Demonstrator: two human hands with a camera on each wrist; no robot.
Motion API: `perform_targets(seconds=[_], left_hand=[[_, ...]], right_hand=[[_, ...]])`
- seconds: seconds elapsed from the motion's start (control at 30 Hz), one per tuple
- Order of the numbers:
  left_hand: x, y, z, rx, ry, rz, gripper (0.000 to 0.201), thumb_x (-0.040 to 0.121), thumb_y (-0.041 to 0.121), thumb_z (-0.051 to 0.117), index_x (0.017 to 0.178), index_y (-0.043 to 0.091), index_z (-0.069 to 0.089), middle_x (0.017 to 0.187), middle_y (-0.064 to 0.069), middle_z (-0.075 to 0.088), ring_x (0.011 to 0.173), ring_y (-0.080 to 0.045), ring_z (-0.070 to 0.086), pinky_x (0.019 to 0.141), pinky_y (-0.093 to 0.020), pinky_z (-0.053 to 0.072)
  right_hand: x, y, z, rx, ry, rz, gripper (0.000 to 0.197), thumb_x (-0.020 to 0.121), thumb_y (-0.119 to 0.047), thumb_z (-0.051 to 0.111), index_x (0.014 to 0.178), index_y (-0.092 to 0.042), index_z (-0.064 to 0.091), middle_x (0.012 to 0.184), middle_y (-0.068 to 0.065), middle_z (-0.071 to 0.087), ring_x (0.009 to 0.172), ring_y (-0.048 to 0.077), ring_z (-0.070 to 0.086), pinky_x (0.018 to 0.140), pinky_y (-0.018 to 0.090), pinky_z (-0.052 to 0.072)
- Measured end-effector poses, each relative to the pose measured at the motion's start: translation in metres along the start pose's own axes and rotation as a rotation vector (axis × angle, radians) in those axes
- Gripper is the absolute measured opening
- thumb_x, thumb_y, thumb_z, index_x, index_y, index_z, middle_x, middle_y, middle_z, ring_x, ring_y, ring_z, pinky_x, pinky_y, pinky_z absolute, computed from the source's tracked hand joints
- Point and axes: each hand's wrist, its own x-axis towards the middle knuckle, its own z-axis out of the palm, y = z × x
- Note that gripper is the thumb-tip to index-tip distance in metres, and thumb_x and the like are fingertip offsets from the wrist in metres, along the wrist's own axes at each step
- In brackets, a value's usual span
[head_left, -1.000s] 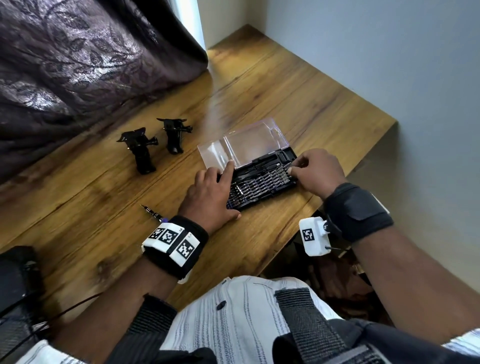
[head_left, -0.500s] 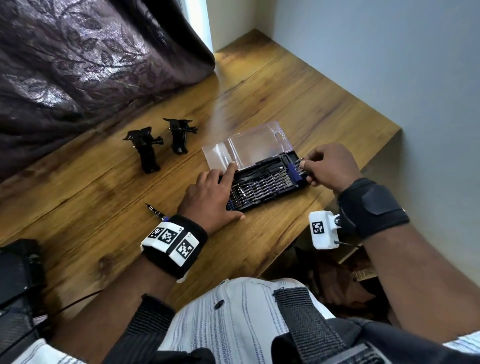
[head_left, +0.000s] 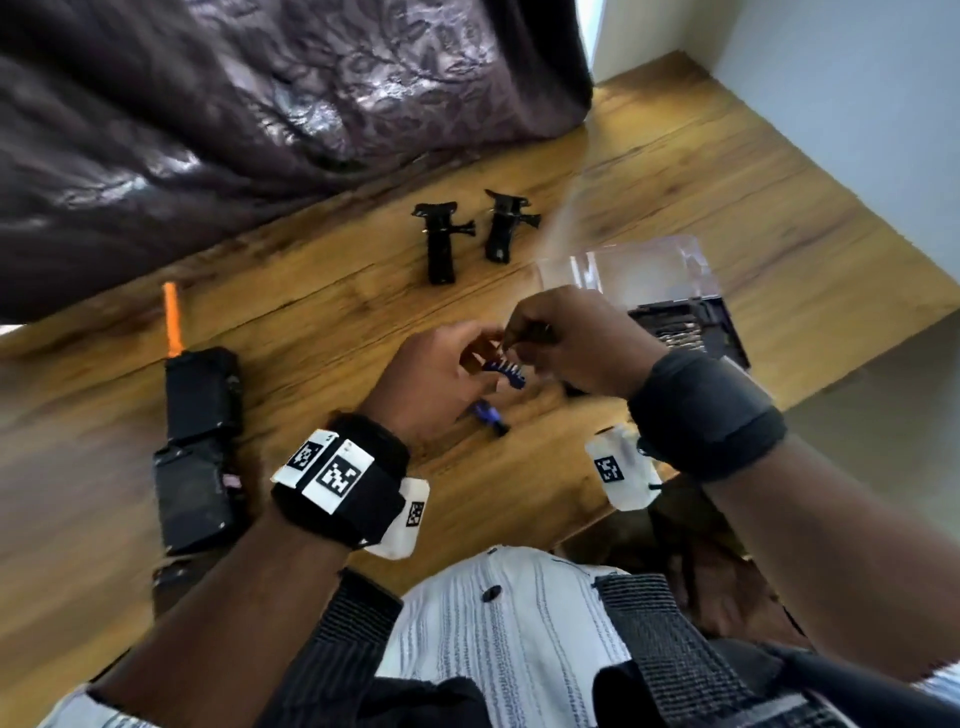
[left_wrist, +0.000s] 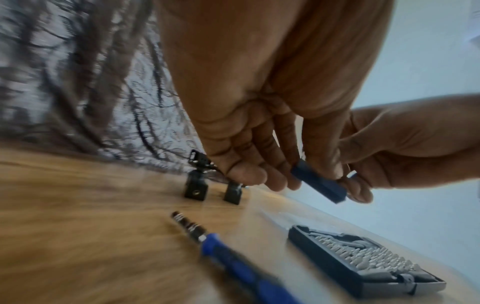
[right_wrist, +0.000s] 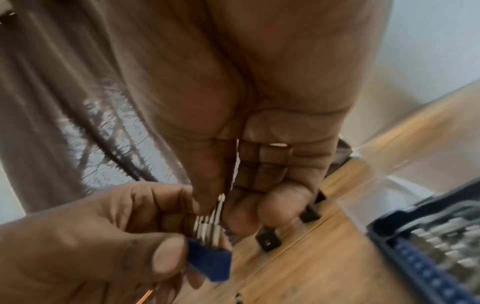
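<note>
Both hands are raised above the wooden table (head_left: 322, 332). My left hand (head_left: 480, 358) pinches a small blue bit strip (head_left: 504, 371) between thumb and fingers; the strip (left_wrist: 319, 185) carries several silver bits (right_wrist: 207, 226). My right hand (head_left: 519, 338) pinches one of those bits (right_wrist: 219, 205) between thumb and forefinger. The open bit case (head_left: 685, 332) lies to the right with its clear lid (head_left: 639, 270) tipped back. A blue-handled screwdriver (head_left: 488, 415) lies on the table under the hands, also seen in the left wrist view (left_wrist: 233, 261).
Two small black mounts (head_left: 441, 244) (head_left: 506, 226) stand behind the hands. A black device (head_left: 200, 447) with an orange stick (head_left: 171, 322) lies at the left. A dark curtain (head_left: 260, 130) hangs along the back. The table's edge (head_left: 779, 405) runs close on the right.
The right hand lifted the blue strip out of the case and brought it left. The left hand left the case and took hold of the strip. The head view swung left.
</note>
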Motion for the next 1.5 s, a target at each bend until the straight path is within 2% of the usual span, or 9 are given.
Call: perform_targets(seconds=[0.2, 0.33, 0.43, 0.53, 0.67, 0.77, 1.0, 1.17, 1.5], left_hand=[[-0.05, -0.046, -0.01, -0.069, 0.149, -0.154, 0.017, 0.087, 0.026, 0.081, 0.093, 0.036, 0.069, 0.096, 0.014, 0.067, 0.087, -0.004, 0.061, 0.071, -0.026, 0.043], [-0.066, -0.065, -0.009, 0.022, 0.142, -0.237, 0.023, 0.088, 0.03, 0.081, 0.11, 0.026, 0.073, 0.099, 0.011, 0.067, 0.083, -0.006, 0.056, 0.065, -0.018, 0.037], [-0.071, -0.077, -0.006, 0.023, 0.151, -0.233, 0.029, 0.085, 0.029, 0.084, 0.112, 0.022, 0.075, 0.102, 0.008, 0.069, 0.088, -0.008, 0.059, 0.071, -0.022, 0.041], [-0.073, -0.082, 0.002, 0.064, 0.134, -0.216, 0.025, 0.084, 0.028, 0.084, 0.108, 0.023, 0.076, 0.103, 0.007, 0.07, 0.094, -0.011, 0.063, 0.079, -0.027, 0.049], [-0.077, -0.085, 0.008, 0.147, 0.086, -0.164, 0.017, 0.084, 0.022, 0.083, 0.099, 0.022, 0.075, 0.104, 0.004, 0.073, 0.1, -0.016, 0.063, 0.088, -0.039, 0.053], [-0.081, -0.089, 0.008, 0.164, 0.076, -0.14, 0.02, 0.081, 0.018, 0.085, 0.087, 0.027, 0.069, 0.101, 0.009, 0.067, 0.101, -0.013, 0.059, 0.087, -0.037, 0.05], [-0.082, -0.093, 0.005, 0.16, -0.011, -0.117, 0.048, 0.078, 0.024, 0.088, 0.121, 0.025, 0.069, 0.118, 0.004, 0.064, 0.109, -0.013, 0.057, 0.093, -0.036, 0.049], [-0.078, -0.095, -0.003, 0.175, -0.012, -0.075, 0.019, 0.092, 0.026, 0.076, 0.11, 0.02, 0.075, 0.115, 0.0, 0.067, 0.106, -0.017, 0.061, 0.09, -0.037, 0.05], [-0.071, -0.1, -0.002, 0.229, 0.015, -0.104, 0.02, 0.091, 0.026, 0.077, 0.11, 0.024, 0.077, 0.115, 0.001, 0.067, 0.107, -0.018, 0.06, 0.088, -0.032, 0.043]], right_hand=[[0.021, -0.046, 0.046, -0.055, -0.105, -0.154, 0.006, 0.091, -0.016, 0.069, 0.096, -0.016, 0.074, 0.086, -0.008, 0.064, 0.079, 0.013, 0.06, 0.073, 0.026, 0.05], [0.029, -0.043, 0.064, 0.031, -0.097, 0.01, 0.007, 0.096, -0.017, 0.063, 0.093, -0.02, 0.069, 0.076, -0.007, 0.065, 0.065, 0.008, 0.062, 0.065, 0.026, 0.05], [0.041, -0.027, 0.067, 0.024, -0.007, 0.217, 0.02, 0.09, -0.006, 0.056, 0.083, -0.018, 0.071, 0.084, 0.006, 0.073, 0.08, 0.027, 0.069, 0.075, 0.042, 0.058], [0.049, -0.023, 0.069, -0.086, -0.041, 0.288, 0.023, 0.087, -0.008, 0.057, 0.077, -0.025, 0.068, 0.092, 0.004, 0.073, 0.084, 0.024, 0.065, 0.078, 0.037, 0.057], [0.054, -0.021, 0.079, -0.265, -0.107, 0.31, 0.012, 0.089, -0.021, 0.063, 0.081, -0.03, 0.065, 0.097, -0.003, 0.064, 0.085, 0.017, 0.057, 0.07, 0.026, 0.043], [0.055, -0.022, 0.086, -0.277, -0.116, 0.333, 0.005, 0.088, -0.028, 0.069, 0.085, -0.031, 0.066, 0.099, -0.002, 0.066, 0.088, 0.017, 0.059, 0.072, 0.028, 0.049], [0.063, -0.031, 0.09, -0.28, -0.111, 0.353, 0.016, 0.09, -0.039, 0.068, 0.094, -0.023, 0.071, 0.104, 0.003, 0.066, 0.093, 0.022, 0.06, 0.076, 0.033, 0.052], [0.079, -0.044, 0.088, -0.352, -0.17, 0.355, 0.037, 0.084, -0.044, 0.075, 0.107, -0.015, 0.069, 0.106, 0.005, 0.065, 0.097, 0.023, 0.06, 0.078, 0.034, 0.053], [0.083, -0.04, 0.09, -0.337, -0.198, 0.362, 0.037, 0.083, -0.036, 0.077, 0.112, -0.013, 0.068, 0.107, 0.007, 0.066, 0.098, 0.024, 0.061, 0.083, 0.038, 0.056]])
